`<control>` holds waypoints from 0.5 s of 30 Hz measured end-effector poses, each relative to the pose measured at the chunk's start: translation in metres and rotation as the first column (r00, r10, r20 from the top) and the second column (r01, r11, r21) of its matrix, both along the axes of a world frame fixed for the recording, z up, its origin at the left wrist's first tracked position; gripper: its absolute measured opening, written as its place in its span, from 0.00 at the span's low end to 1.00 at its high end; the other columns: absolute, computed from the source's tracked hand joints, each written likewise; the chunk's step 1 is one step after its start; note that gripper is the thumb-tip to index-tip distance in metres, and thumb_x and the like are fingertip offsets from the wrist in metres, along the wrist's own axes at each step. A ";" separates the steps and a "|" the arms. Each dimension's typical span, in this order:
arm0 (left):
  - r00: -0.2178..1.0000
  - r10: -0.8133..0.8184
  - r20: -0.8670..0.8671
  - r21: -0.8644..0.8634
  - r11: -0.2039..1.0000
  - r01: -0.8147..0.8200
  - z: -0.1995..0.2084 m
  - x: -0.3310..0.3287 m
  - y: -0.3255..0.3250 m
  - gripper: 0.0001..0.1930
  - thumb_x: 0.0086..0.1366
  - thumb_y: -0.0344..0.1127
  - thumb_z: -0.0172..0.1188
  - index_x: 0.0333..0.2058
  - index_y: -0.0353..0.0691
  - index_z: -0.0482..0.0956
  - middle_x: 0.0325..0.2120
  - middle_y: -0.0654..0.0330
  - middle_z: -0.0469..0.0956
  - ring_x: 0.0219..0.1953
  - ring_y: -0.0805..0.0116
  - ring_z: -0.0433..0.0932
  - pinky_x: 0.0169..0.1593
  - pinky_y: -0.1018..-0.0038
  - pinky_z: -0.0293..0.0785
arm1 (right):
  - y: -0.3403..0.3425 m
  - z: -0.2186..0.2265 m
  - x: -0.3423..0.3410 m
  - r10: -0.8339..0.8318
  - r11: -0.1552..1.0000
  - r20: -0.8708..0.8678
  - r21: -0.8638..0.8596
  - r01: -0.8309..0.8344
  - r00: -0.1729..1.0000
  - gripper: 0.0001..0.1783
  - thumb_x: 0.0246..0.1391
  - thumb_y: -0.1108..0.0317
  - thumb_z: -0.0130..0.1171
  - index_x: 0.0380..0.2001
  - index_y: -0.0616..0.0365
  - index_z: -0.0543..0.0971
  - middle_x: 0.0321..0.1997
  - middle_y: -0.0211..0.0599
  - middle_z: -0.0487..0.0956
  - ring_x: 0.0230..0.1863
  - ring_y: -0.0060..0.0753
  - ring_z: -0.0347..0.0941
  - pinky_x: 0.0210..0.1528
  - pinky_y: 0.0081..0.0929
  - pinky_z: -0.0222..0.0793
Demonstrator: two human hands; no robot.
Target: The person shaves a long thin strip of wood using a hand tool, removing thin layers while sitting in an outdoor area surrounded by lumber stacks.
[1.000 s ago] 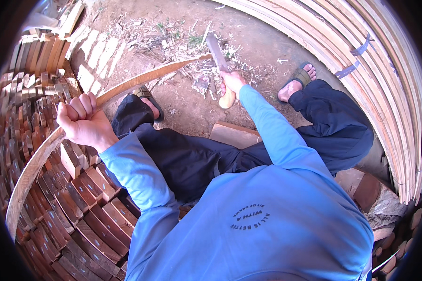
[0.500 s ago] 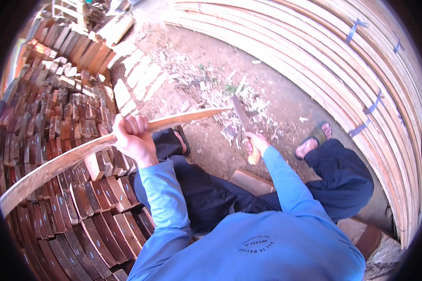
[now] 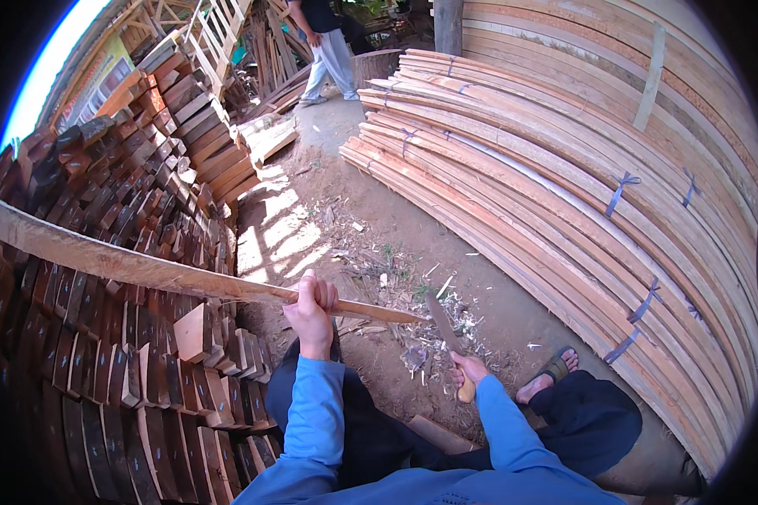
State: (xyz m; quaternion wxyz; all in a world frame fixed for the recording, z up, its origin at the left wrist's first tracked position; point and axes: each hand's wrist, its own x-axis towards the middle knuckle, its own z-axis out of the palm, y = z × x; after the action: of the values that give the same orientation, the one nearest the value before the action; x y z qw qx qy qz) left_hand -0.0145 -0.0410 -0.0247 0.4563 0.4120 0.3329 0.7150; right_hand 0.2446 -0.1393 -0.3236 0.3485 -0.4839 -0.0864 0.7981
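My left hand (image 3: 313, 313) is closed around a long, pale wooden board (image 3: 143, 268), which runs from the far left edge to a narrow tip in front of me. In my right hand (image 3: 470, 372) is a machete (image 3: 443, 324), gripped by its light wooden handle, the broad blade pointing up and away. The blade's upper part is right beside the board's narrow tip; whether they touch I cannot tell. Below them, wood chips (image 3: 434, 337) lie scattered on the dirt ground.
Stacked wood blocks (image 3: 156, 362) rise close on my left. Long planks (image 3: 514, 168), bundled with blue ties, lie along the right. A person (image 3: 328, 50) in light trousers stands at the back. My sandalled foot (image 3: 547, 376) is at the right, and a wood block (image 3: 442, 435) lies between my legs.
The view has tilted up, bringing the person and far planks into sight. The board's far-left end now sits higher in the picture. Both hands keep their holds.
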 end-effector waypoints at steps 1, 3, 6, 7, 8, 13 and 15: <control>1.000 0.002 0.002 -0.008 1.000 -0.002 0.004 0.001 -0.002 0.21 0.69 0.34 0.43 0.14 0.47 0.52 0.09 0.70 0.48 0.11 0.78 0.45 0.18 0.76 0.46 | 0.000 0.009 0.005 0.007 1.000 0.044 0.016 -0.008 0.999 0.17 0.56 0.54 0.59 0.26 0.53 0.68 0.13 0.25 0.63 0.12 0.23 0.59 0.16 0.27 0.59; 1.000 0.006 0.006 -0.037 0.999 -0.005 -0.001 -0.002 -0.004 0.22 0.69 0.34 0.43 0.14 0.47 0.52 0.09 0.70 0.49 0.11 0.79 0.46 0.18 0.75 0.46 | 0.002 0.010 0.009 -0.013 1.000 0.054 0.028 0.012 0.998 0.15 0.55 0.56 0.61 0.27 0.53 0.68 0.14 0.25 0.64 0.13 0.22 0.61 0.16 0.27 0.60; 0.999 -0.046 -0.026 0.040 0.998 0.047 0.002 0.012 -0.007 0.22 0.69 0.34 0.44 0.14 0.48 0.51 0.09 0.71 0.47 0.11 0.79 0.44 0.17 0.75 0.44 | 0.001 0.011 -0.003 -0.086 0.994 0.236 0.079 0.069 0.968 0.13 0.53 0.62 0.62 0.26 0.54 0.69 0.14 0.26 0.65 0.13 0.22 0.62 0.16 0.27 0.60; 0.998 -0.060 -0.036 0.040 0.997 0.061 -0.001 0.016 -0.006 0.22 0.69 0.34 0.45 0.14 0.47 0.52 0.09 0.71 0.47 0.11 0.79 0.45 0.18 0.75 0.45 | -0.002 0.001 -0.008 -0.060 0.996 0.244 0.075 0.043 0.968 0.12 0.53 0.63 0.62 0.25 0.54 0.69 0.14 0.26 0.65 0.13 0.22 0.62 0.16 0.27 0.61; 0.999 -0.049 -0.024 0.026 0.998 0.049 0.001 0.020 -0.006 0.22 0.69 0.34 0.45 0.14 0.47 0.52 0.09 0.71 0.48 0.11 0.79 0.45 0.18 0.75 0.45 | -0.002 -0.015 -0.014 -0.027 0.998 0.244 0.066 0.011 0.969 0.11 0.53 0.65 0.61 0.24 0.54 0.69 0.14 0.26 0.65 0.13 0.23 0.63 0.16 0.27 0.61; 1.000 -0.020 0.009 -0.006 1.000 0.020 0.001 0.004 -0.005 0.23 0.69 0.34 0.45 0.13 0.47 0.51 0.09 0.70 0.48 0.11 0.79 0.45 0.18 0.75 0.45 | -0.013 -0.008 -0.007 -0.011 0.999 0.012 0.043 0.011 1.000 0.10 0.51 0.69 0.60 0.21 0.55 0.69 0.13 0.26 0.66 0.13 0.22 0.63 0.16 0.26 0.63; 0.998 -0.032 0.046 0.008 0.999 0.032 -0.005 -0.005 -0.004 0.23 0.69 0.33 0.44 0.14 0.46 0.51 0.09 0.70 0.47 0.11 0.79 0.44 0.18 0.75 0.44 | -0.013 0.000 -0.001 0.004 1.000 0.088 0.030 -0.007 0.996 0.10 0.52 0.70 0.59 0.21 0.53 0.68 0.13 0.24 0.65 0.12 0.21 0.61 0.16 0.24 0.62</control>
State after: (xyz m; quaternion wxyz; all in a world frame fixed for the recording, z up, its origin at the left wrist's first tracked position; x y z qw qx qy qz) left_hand -0.0193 -0.0455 -0.0295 0.4737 0.4025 0.3129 0.7181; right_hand 0.2434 -0.1519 -0.3236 0.3493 -0.5130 -0.1150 0.7757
